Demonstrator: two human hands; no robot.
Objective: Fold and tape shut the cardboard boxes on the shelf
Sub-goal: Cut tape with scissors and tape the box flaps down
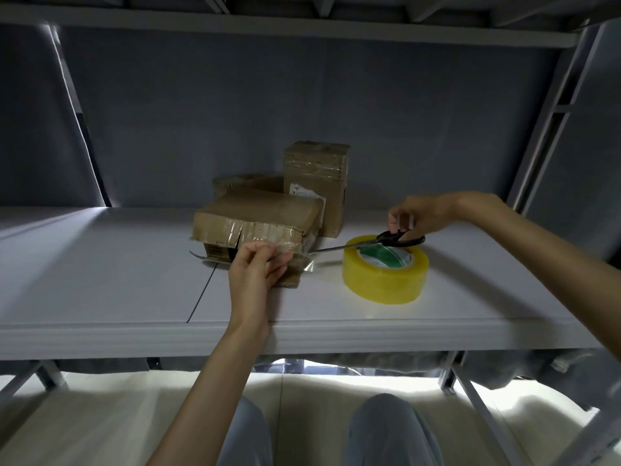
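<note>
A flat brown cardboard box [258, 216] lies on the grey shelf [100, 274], with clear tape across its front edge. My left hand [258, 269] pinches a strip of clear tape [307, 264] against the box's front. My right hand [420, 215] grips the black handles of a pair of scissors [386, 242], whose blades point left toward the tape strip. The scissors lie across a big yellow tape roll [386, 270] standing on the shelf to the right of the box.
A taller taped cardboard box [316, 183] stands upright behind the flat one, and another box [248, 181] lies behind it to the left. A shelf board runs overhead. Metal uprights [551, 122] stand at the right. My knees show below the shelf edge.
</note>
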